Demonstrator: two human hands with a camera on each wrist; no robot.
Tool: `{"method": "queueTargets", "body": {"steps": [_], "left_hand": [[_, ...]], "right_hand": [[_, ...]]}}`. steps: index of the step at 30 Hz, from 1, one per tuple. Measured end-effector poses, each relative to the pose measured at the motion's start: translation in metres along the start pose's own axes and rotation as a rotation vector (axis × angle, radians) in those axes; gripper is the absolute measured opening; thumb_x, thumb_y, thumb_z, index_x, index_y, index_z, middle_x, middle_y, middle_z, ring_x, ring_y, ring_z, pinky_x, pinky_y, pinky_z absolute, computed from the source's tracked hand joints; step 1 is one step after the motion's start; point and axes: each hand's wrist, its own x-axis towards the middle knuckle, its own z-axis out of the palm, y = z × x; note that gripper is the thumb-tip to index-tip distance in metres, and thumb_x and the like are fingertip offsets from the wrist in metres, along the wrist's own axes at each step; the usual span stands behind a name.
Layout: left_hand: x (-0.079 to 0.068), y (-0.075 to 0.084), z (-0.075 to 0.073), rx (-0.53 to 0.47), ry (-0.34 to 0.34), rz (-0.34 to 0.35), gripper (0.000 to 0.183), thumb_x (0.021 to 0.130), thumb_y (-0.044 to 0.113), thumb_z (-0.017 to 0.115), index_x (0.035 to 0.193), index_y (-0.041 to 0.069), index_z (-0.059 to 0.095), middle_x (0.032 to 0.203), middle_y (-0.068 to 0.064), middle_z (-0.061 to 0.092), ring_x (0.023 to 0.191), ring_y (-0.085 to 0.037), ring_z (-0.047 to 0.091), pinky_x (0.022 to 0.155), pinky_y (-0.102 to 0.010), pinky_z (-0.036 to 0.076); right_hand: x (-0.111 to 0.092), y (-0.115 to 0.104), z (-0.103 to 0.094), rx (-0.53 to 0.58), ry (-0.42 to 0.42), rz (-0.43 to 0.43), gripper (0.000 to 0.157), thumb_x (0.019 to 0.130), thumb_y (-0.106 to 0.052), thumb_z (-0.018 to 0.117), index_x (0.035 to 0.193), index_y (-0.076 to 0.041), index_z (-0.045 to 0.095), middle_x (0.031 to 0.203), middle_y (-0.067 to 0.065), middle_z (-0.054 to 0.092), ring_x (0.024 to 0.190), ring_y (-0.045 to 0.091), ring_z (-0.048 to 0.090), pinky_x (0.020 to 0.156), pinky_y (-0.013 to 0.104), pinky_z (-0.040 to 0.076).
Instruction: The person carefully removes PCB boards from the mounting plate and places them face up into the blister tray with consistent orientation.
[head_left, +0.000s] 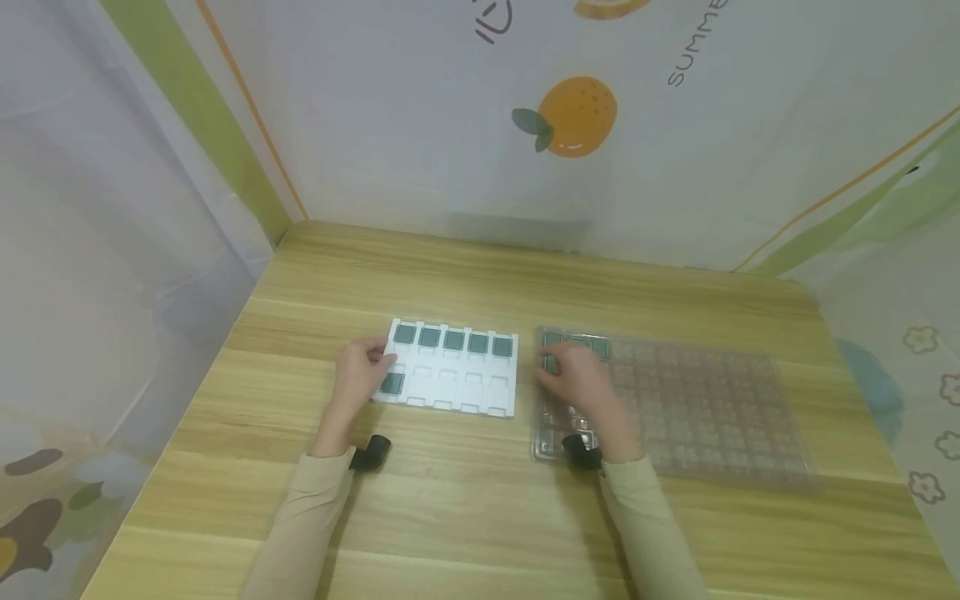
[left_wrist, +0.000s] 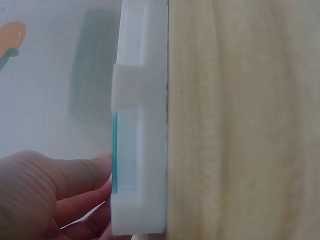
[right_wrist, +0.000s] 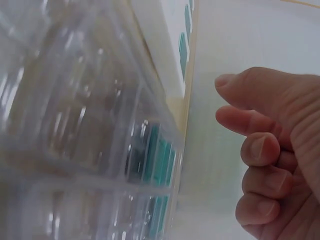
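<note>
A white plastic tray (head_left: 459,371) lies on the table, with several green square chips (head_left: 453,340) along its far row and one chip (head_left: 392,383) at its near left corner. My left hand (head_left: 360,371) grips the tray's left edge, its thumb beside a chip. To the right is a clear compartment tray (head_left: 705,408), with a few green chips (head_left: 600,347) in its far left corner. My right hand (head_left: 577,375) is above that corner. In the right wrist view, thumb and index finger stand apart with nothing between them; the other fingers curl loosely.
Both trays sit on a wood-grain table (head_left: 450,517), a narrow strip of it between them. A black wrist camera (head_left: 372,452) is on the left wrist, and another (head_left: 581,452) overlaps the clear tray's near edge. A printed curtain (head_left: 420,125) hangs behind the table.
</note>
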Motion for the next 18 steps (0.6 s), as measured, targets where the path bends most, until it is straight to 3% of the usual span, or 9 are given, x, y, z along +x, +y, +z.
{"method": "queueTargets", "body": {"steps": [5,10,16,18], "left_hand": [[0.001,0.0,0.0,-0.006,-0.004,-0.008,0.03,0.084,-0.002,0.063,0.111,-0.015,0.059,0.101,-0.031,0.063,0.09,-0.038,0.063,0.077,-0.043,0.055],[0.001,0.0,0.0,-0.006,-0.005,-0.009,0.03,0.084,-0.002,0.063,0.112,-0.016,0.059,0.1,-0.031,0.063,0.09,-0.038,0.062,0.077,-0.043,0.055],[0.0,0.001,-0.001,-0.007,-0.007,-0.014,0.031,0.085,-0.002,0.063,0.112,-0.015,0.059,0.1,-0.031,0.063,0.09,-0.038,0.062,0.078,-0.043,0.055],[0.0,0.001,-0.001,-0.004,-0.006,-0.014,0.031,0.085,-0.002,0.063,0.112,-0.016,0.059,0.101,-0.031,0.063,0.091,-0.038,0.062,0.077,-0.043,0.055]], "right_hand": [[0.0,-0.007,0.003,0.008,0.018,-0.022,0.026,0.079,-0.009,0.07,0.103,0.001,0.068,0.066,0.003,0.055,0.05,0.011,0.04,0.046,0.024,0.04],[0.001,-0.015,0.005,0.022,0.008,-0.028,0.024,0.08,-0.01,0.07,0.102,0.001,0.068,0.088,0.011,0.068,0.066,0.018,0.057,0.067,0.034,0.054],[0.001,-0.023,0.008,0.04,-0.017,-0.018,0.024,0.083,-0.014,0.068,0.103,0.0,0.068,0.104,0.014,0.068,0.091,0.027,0.064,0.086,0.04,0.052],[0.001,-0.026,0.008,0.039,-0.024,-0.017,0.025,0.083,-0.014,0.068,0.104,-0.001,0.068,0.104,0.014,0.068,0.082,0.025,0.063,0.083,0.039,0.053]]}}
